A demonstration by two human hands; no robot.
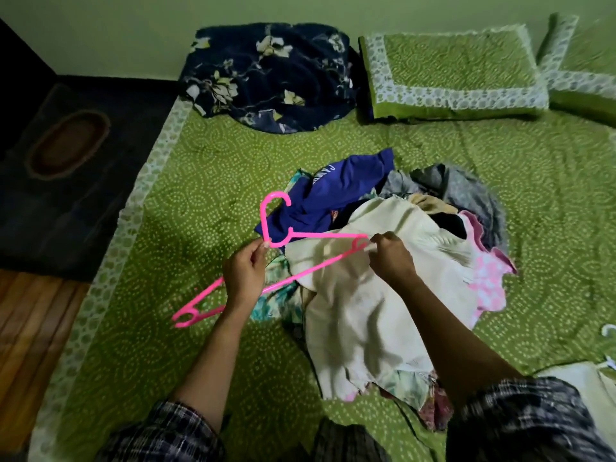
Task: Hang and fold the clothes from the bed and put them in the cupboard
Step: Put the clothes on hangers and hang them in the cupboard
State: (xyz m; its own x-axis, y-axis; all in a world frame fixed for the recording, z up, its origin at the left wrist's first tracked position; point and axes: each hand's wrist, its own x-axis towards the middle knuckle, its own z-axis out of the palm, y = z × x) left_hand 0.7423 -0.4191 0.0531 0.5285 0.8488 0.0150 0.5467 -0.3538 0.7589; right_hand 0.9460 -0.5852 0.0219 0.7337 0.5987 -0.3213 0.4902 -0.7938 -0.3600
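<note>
Left hand: the left hand (245, 271) pinched the pink hanger (300, 276) at the base of its hook, fingers closed on the plastic.
Right hand: the right hand (390, 258) gripped the cream garment (360, 315) at its top edge, right by the hanger's far shoulder end.
Hanger: tilted, its near end low to the left over the bed (206, 181).
Clothes: the cream garment lay on top of the pile, a blue shirt (336, 191) to the far left, a pink piece (488, 278) to the right.
Far end: dark floral blanket (270, 75) and green pillow (450, 71) against the wall.
</note>
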